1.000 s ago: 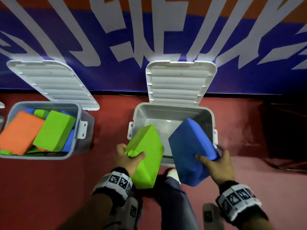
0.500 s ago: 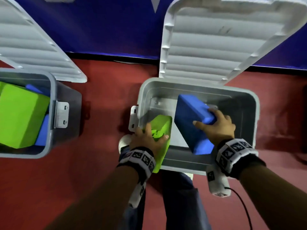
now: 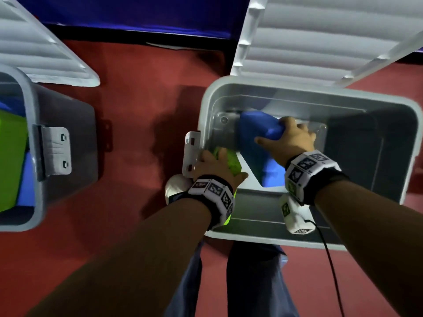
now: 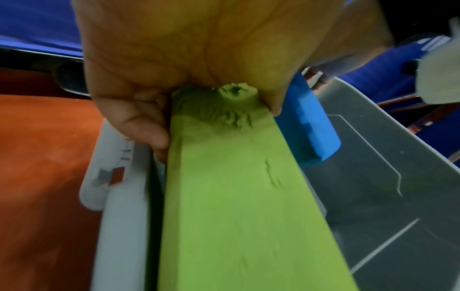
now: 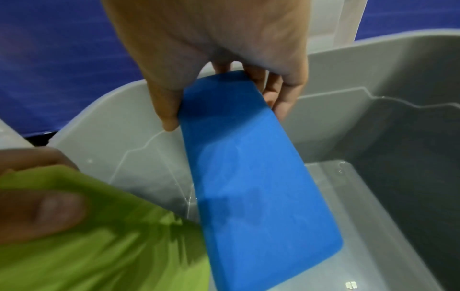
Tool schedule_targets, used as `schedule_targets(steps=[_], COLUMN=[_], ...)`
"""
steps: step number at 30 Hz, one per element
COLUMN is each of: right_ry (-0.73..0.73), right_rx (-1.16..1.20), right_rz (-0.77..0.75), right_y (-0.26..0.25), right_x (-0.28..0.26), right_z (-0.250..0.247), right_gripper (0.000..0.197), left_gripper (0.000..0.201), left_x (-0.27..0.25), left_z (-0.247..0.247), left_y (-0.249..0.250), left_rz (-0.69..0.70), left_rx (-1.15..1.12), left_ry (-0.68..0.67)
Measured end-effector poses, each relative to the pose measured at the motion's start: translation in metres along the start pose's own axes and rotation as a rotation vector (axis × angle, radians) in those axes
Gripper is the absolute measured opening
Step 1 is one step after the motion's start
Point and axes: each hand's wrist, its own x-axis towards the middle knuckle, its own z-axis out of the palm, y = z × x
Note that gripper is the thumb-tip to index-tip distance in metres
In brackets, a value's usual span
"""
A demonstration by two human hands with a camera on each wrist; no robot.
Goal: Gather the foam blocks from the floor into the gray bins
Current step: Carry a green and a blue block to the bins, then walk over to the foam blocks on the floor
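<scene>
A gray bin (image 3: 320,242) with its lid up stands on the red floor in front of me. My left hand (image 3: 217,164) grips a green foam block (image 4: 236,206) by its upper end, standing it steeply against the bin's left wall (image 4: 122,226). My right hand (image 3: 290,140) pinches a blue foam block (image 5: 251,177) at its top and holds it tilted inside the bin, its lower end near the bin floor (image 5: 373,226). The two blocks sit side by side; the green block (image 3: 230,162) is mostly hidden behind my left hand in the head view, while the blue block (image 3: 256,143) shows.
A second gray bin (image 3: 34,143) at the left holds green and blue blocks, its white lid (image 3: 39,53) leaning open. The near bin's lid (image 3: 320,37) stands up against a blue wall (image 3: 137,12). A cable (image 3: 329,266) trails from my right wrist. My legs (image 3: 249,282) are below.
Both hands have gone from above the bin's front rim down into it, carrying the green and blue blocks deeper. My head has moved closer over the bin.
</scene>
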Motion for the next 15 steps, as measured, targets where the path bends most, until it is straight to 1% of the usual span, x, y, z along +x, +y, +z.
schedule_targets(steps=[5, 9, 10, 12, 15], right_ry=[-0.04, -0.024, -0.012, 0.041, 0.171], right_rx=[-0.061, -0.027, -0.014, 0.054, 0.298], right_rz=[0.046, 0.134, 0.143, 0.131, 0.0], right_y=[-0.019, -0.018, -0.018, -0.017, -0.013], right_x=[0.009, 0.013, 0.014, 0.018, 0.019], right_z=[0.015, 0.015, 0.013, 0.009, 0.01], right_gripper=[0.071, 0.072, 0.073, 0.077, 0.079], left_gripper=[0.085, 0.064, 0.064, 0.073, 0.083], left_x=[0.0, 0.003, 0.007, 0.018, 0.032], left_z=[-0.01, -0.032, -0.04, -0.057, -0.067], left_y=[0.002, 0.008, 0.011, 0.016, 0.021], left_rz=[0.069, 0.215, 0.23, 0.19, 0.198], left_rx=[0.013, 0.067, 0.078, 0.059, -0.003], left_ry=[0.037, 0.125, 0.161, 0.202, 0.222])
